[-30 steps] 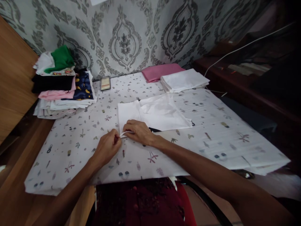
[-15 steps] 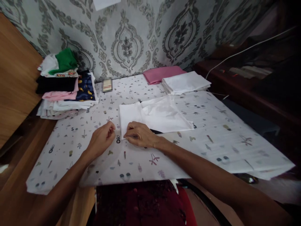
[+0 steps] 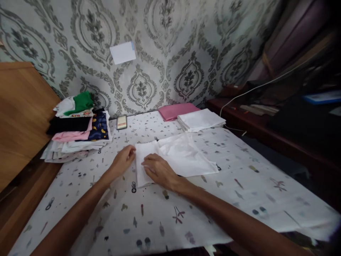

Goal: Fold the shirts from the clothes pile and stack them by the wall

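Observation:
A partly folded white garment (image 3: 183, 154) lies on the patterned tablecloth in front of me, its left part folded into a flat panel. My right hand (image 3: 160, 170) rests on that panel, palm down, fingers loosely spread and slightly bent. At the panel's upper left corner, my left hand (image 3: 124, 161) has its fingers curled together against the cloth edge. The fingertips there are small and partly hidden. A little dark material shows under the garment near my right wrist.
Stacked folded clothes (image 3: 80, 128) stand at the left beside a wooden panel (image 3: 21, 117). A folded white cloth (image 3: 201, 120) and a pink cloth (image 3: 176, 111) lie at the back. A small card (image 3: 122, 122) sits near the wall. A white cable (image 3: 255, 90) crosses the dark furniture on the right.
The camera view has tilted up. My left hand has moved to the garment's upper left corner. My right hand has shifted from the lower left corner onto the panel, and its fingers have loosened.

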The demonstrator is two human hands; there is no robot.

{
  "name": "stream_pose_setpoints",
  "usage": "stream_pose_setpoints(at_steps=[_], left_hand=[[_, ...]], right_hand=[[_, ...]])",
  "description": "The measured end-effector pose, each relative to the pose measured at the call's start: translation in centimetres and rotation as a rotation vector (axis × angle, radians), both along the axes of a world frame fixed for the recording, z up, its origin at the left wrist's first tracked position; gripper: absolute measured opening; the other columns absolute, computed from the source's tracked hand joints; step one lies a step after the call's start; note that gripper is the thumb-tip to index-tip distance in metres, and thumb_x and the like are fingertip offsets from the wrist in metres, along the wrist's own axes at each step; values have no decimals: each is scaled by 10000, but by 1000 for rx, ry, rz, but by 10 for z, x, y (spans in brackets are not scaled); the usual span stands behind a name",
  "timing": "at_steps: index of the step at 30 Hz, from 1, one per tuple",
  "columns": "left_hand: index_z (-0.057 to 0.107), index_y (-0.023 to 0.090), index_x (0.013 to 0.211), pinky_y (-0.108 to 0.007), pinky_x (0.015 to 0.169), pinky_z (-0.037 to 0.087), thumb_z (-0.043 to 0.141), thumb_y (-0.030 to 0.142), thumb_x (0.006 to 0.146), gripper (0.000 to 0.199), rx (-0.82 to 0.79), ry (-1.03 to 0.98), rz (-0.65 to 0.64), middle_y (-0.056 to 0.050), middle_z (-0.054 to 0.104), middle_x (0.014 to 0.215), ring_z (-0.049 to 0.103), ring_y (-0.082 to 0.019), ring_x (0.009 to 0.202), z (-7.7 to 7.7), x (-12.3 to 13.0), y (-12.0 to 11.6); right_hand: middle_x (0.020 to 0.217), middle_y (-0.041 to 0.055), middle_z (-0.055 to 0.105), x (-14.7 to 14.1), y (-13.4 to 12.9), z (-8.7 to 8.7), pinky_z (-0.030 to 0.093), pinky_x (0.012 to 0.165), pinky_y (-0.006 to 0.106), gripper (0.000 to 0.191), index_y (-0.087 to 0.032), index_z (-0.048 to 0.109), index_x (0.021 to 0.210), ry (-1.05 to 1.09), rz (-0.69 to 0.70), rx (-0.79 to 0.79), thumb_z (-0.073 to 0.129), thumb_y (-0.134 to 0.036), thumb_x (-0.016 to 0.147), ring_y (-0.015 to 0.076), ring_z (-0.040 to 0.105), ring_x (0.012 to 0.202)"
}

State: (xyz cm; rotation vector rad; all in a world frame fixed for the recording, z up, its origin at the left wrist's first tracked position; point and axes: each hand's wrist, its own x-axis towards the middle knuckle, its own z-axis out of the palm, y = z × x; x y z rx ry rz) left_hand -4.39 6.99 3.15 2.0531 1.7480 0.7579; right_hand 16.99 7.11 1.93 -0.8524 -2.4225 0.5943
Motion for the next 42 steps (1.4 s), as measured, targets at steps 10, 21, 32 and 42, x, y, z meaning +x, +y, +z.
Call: stream_pose_setpoints(at_steps=[10,21,32,42], left_hand=[[540,201,721,-285,711,425,529,258,773,78,-8,-57,-79,1,579,748,534,-171,755,-21,-7,82],[521,220,789,-303,744,391,451,352,912,194,10,108,-150,20,522,700,494,-184,743,-25,-12,87],[510,149,1302,-469,1103,325,322,297,986,396,204,260,-34,-178,574,1336,471,-281,1307,-23,1,37],[492,180,1347,-527,1190,220,441,416,928,483,20,107,34,-175,471,1496,364,-296,1435,-44,-16,11]], right_hand=[[1522,286,381,-25,33,-21,238,1204,478,574,16,462,1426,-349,-248,110,445,-367,999,345,285,1471],[1531,270,372,-24,31,-24,247,1203,472,583,-1,470,1431,-320,-254,149,421,-394,1002,347,278,1472],[1532,265,372,-26,32,-28,261,1191,499,578,-16,463,1438,-323,-260,159,414,-395,1004,351,280,1471],[1508,281,407,-23,28,-20,268,1196,482,525,-2,508,1391,-308,-242,154,453,-335,989,342,309,1461]])
